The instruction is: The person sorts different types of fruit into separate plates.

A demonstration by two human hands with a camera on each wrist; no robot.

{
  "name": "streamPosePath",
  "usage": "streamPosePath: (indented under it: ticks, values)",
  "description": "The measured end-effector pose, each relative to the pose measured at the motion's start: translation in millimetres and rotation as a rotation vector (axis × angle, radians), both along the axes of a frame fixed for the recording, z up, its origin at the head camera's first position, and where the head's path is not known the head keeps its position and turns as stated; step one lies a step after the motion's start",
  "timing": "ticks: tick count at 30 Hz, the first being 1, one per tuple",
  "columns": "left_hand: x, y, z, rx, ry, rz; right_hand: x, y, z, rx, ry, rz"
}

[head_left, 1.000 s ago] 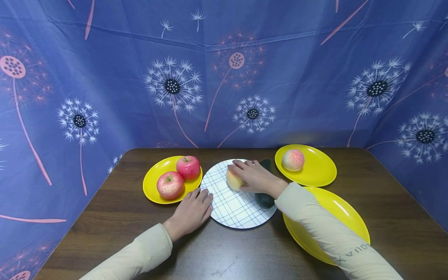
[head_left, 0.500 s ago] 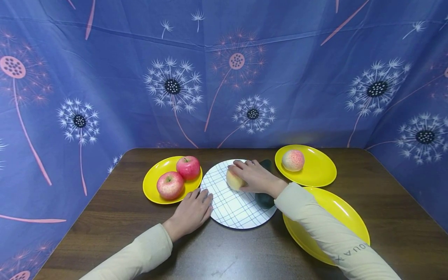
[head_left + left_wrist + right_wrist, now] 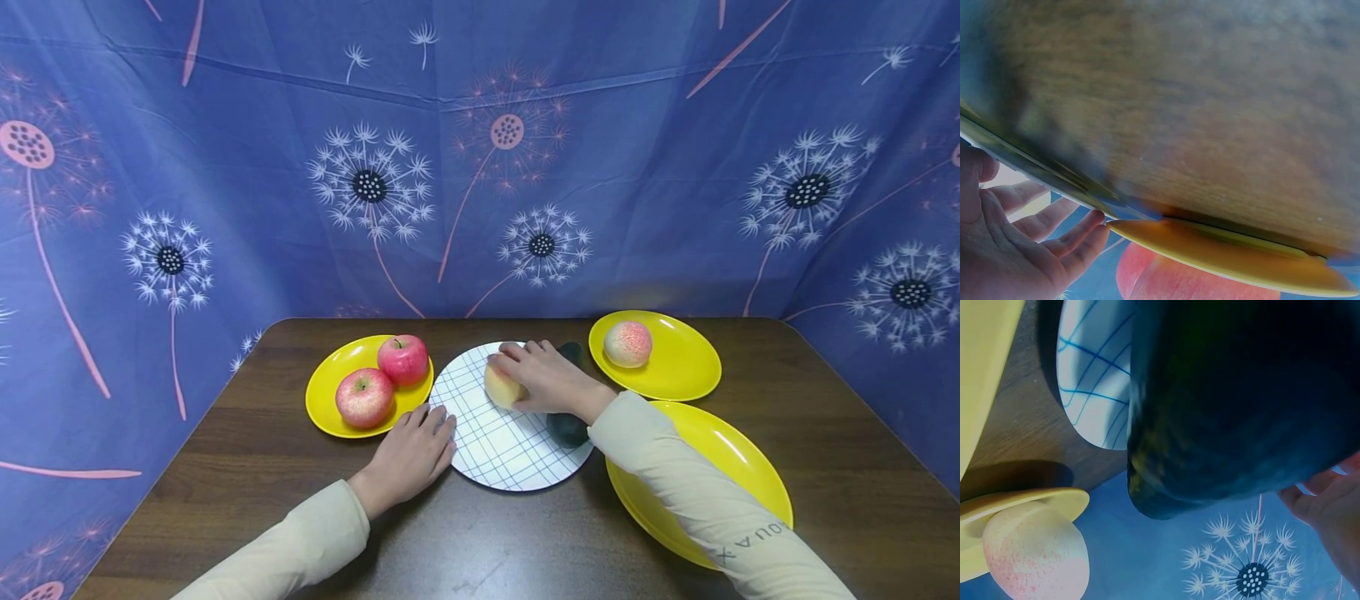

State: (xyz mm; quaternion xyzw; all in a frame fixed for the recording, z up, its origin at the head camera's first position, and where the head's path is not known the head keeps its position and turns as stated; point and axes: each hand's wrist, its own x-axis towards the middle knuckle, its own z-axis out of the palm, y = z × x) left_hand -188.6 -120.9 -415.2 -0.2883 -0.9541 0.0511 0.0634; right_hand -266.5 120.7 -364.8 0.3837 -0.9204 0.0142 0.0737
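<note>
On the round white plate with blue grid lines (image 3: 487,462), a pale yellow peach (image 3: 499,388) sits under my right hand (image 3: 551,379), whose fingers curl over and hold it. A long dark green fruit or vegetable (image 3: 567,431) lies on the same plate below my right wrist, its middle hidden by the hand; in the right wrist view it fills much of the picture. My left hand (image 3: 412,454) lies palm down at the plate's left edge, fingers relaxed and holding nothing. Its fingertips come close to the yellow plate (image 3: 322,390), seen edge-on in the left wrist view.
Two red apples (image 3: 364,397) sit on the left yellow plate. At the back right, another yellow plate (image 3: 682,371) bears a pinkish peach (image 3: 628,344). A larger yellow plate (image 3: 750,475) lies partly under my right sleeve. A blue dandelion-print cloth (image 3: 465,208) hangs behind the table.
</note>
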Motion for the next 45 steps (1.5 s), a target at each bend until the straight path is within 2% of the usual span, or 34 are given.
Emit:
streamPosePath:
  ticks: [5, 15, 25, 35, 45]
  values:
    - [-0.1, -0.1, -0.4, 0.004, 0.005, -0.003, 0.3, 2.3, 5.6, -0.03, 0.026, 0.011]
    - [-1.7, 0.0, -1.9, -0.003, 0.023, -0.006, -1.2, 11.2, 19.0, -0.075, 0.038, -0.025]
    - [-1.1, 0.4, -0.5, -0.008, 0.011, -0.001, -1.8, 30.3, 38.9, -0.105, 0.079, -0.05]
    - [-0.1, -0.6, 0.6, 0.003, 0.019, -0.014, 0.8, 58.5, 55.9, -0.144, 0.071, -0.153]
    - [-0.2, -1.1, 0.3, 0.027, 0.019, -0.018, 0.8, 96.5, 61.9, -0.175, 0.084, -0.25]
